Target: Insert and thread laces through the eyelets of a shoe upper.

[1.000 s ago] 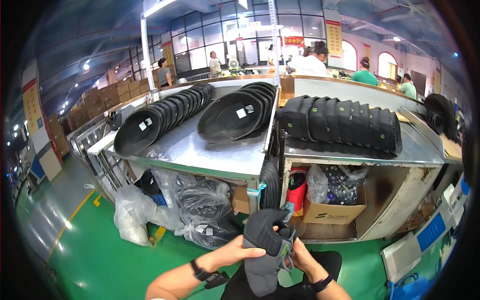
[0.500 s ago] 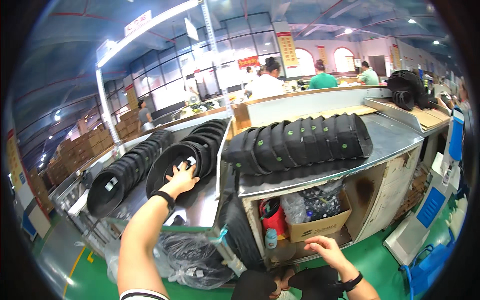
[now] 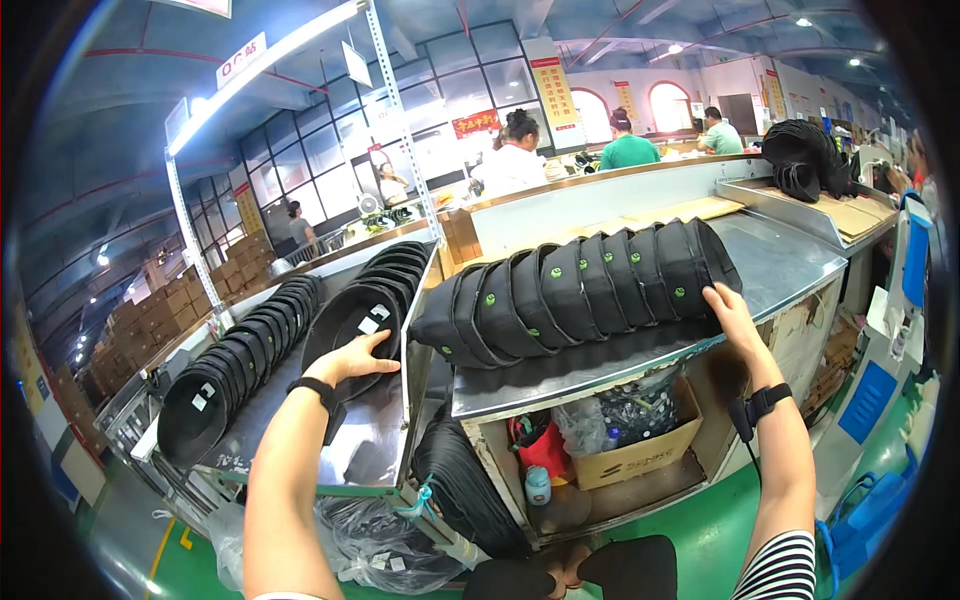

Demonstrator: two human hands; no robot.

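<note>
Black nested shells, bowl-shaped and seemingly of fabric, stand in rows; what kind they are I cannot tell. My left hand (image 3: 354,362), fingers spread, rests at the lower rim of the front shell (image 3: 340,335) in the shorter row on the left metal table (image 3: 368,455). White labels show inside that shell. My right hand (image 3: 730,312) has its fingers stretched against the right end of a long row of black shells (image 3: 575,290) with small green marks. That row lies on its side on the right metal table (image 3: 800,262).
Another row of black shells (image 3: 245,345) lies at the far left. Beneath the right table are a cardboard box (image 3: 640,458), a red bag (image 3: 540,445) and a light-blue bottle (image 3: 538,486). A blue-and-grey stand (image 3: 865,410) is at right. Several people work beyond the partition (image 3: 600,195).
My left hand has come out of the front shell to its lower rim. My right hand has risen from in front of the cabinet to the right end of the long row.
</note>
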